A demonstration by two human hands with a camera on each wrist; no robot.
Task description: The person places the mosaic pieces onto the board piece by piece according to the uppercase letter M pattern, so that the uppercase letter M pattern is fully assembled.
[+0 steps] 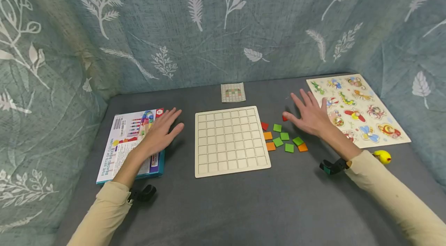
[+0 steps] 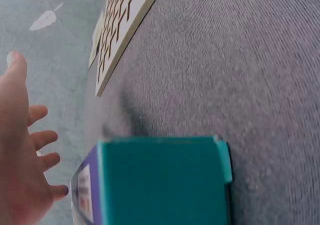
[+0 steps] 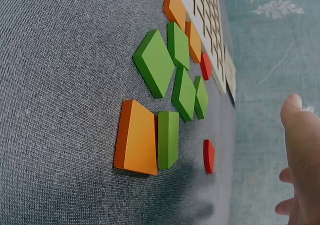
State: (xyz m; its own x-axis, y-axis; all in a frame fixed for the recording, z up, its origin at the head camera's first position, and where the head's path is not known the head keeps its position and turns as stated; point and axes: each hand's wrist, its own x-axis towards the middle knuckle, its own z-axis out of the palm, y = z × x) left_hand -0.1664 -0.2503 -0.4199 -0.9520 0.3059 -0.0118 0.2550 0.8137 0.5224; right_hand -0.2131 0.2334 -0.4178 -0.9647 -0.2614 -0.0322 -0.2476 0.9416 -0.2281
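Observation:
My left hand (image 1: 161, 133) hovers with spread fingers over the right side of a boxed bead set (image 1: 122, 149), whose teal side (image 2: 162, 180) fills the lower left wrist view. My right hand (image 1: 311, 114) is raised, fingers apart, between loose coloured tiles and a picture puzzle board (image 1: 379, 137). Neither hand holds anything. Midway between them lies a pale wooden grid board (image 1: 231, 141) with bare square cells. Along its right edge are several green tiles (image 1: 289, 148), orange tiles (image 3: 137, 139) and red tiles (image 3: 208, 156); one red tile sits by my right thumb.
Behind the grid board lies a small pattern card (image 1: 233, 93) with a coloured grid drawing. A yellow toy (image 1: 383, 157) rests beside my right sleeve, partly hidden. A leaf-print curtain (image 1: 195, 56) hangs around the grey table (image 1: 223, 211).

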